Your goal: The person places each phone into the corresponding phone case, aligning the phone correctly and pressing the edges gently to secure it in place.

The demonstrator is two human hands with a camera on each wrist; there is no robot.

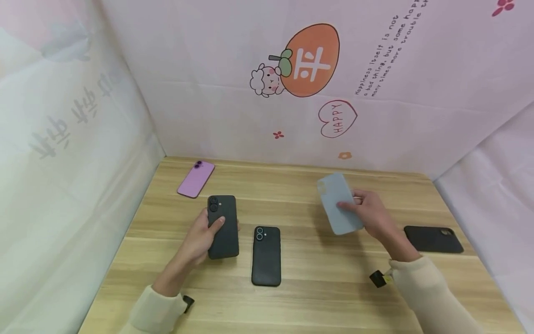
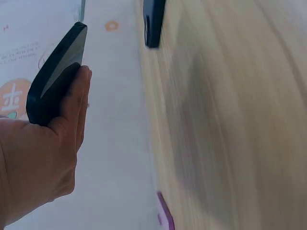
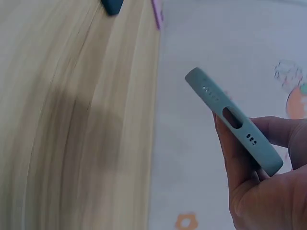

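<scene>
My left hand [image 1: 202,236] grips a black phone [image 1: 223,232] with two camera lenses, the thumb lying across its back. In the left wrist view the same phone [image 2: 50,81] is held up off the table, its screen side partly showing. My right hand [image 1: 369,211] pinches a light blue phone case [image 1: 340,206] by its side, thumb on the back and fingers behind. Its bottom edge [image 3: 235,120], with a port opening and small holes, faces the right wrist camera. Between the hands a second black phone [image 1: 266,260] lies on the table, lenses up.
At the back left of the wooden table [image 1: 288,185] lies a purple phone [image 1: 196,179]. A black phone case [image 1: 434,239] with a camera cutout rests near the right edge, beside my right forearm. Printed white cloth [image 1: 217,102] encloses the table's back and sides.
</scene>
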